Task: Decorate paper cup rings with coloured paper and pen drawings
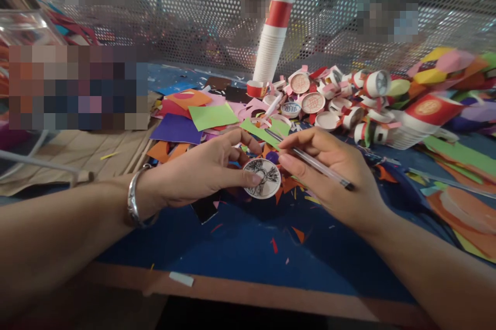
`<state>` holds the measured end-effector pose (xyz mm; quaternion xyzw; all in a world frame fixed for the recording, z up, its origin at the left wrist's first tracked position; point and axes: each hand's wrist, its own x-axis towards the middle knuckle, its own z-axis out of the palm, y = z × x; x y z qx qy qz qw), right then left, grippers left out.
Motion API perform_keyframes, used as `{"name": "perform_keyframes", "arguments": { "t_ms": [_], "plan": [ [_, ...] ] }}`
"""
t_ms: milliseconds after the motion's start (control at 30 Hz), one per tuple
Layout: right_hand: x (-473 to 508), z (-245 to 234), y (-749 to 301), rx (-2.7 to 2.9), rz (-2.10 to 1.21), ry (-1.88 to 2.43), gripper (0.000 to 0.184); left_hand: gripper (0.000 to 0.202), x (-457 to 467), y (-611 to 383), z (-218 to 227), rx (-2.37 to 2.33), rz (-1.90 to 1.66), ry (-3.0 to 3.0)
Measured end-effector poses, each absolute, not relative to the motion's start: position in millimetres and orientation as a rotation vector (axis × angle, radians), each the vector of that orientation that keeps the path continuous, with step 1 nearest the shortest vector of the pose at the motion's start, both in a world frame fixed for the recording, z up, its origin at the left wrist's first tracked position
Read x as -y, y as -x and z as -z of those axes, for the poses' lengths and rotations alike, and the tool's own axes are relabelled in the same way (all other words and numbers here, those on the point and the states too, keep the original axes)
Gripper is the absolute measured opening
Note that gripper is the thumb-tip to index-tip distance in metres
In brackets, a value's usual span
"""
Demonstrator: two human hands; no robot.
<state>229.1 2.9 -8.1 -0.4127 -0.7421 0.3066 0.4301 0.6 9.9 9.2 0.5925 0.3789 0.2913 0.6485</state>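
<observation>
My left hand (211,165), with a silver bangle at the wrist, grips a small white paper cup base (270,185) between thumb and fingers. Black ink scribbles cover much of its round face, which is turned up towards me. In my right hand (341,175) a clear-barrelled pen (320,163) lies between the thumb and fingers, its tip pointing up and left, off the cup base. The right fingertips are close to the cup base's right rim. Beneath both hands lie coloured paper scraps, with a green sheet (213,115) just behind.
A tall stack of paper cups (270,43) stands before a perforated metal screen (186,20). Cut cup pieces (313,103) with drawn grids pile up behind my right hand. Another cup stack (422,121) lies tilted at right. Cardboard (104,149) covers the left side of the blue table (240,252).
</observation>
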Motion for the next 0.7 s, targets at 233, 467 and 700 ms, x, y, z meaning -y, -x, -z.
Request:
{"name": "perform_keyframes", "arguments": {
  "t_ms": [233,467,700],
  "plan": [
    [-5.9,5.9,-233.8,1.816,-0.744,1.053,0.012,0.028,-5.1,0.1,-13.7,-0.873,-0.690,-1.328],
    [-2.6,2.8,-236.9,1.842,-0.720,1.079,0.014,0.032,-8.2,0.6,-15.7,-0.898,-0.795,-1.378],
    [-2.6,-0.7,-243.1,1.843,-0.656,1.142,0.015,0.021,-3.5,5.9,-18.4,-0.752,-0.784,-2.019]
  ]
}}
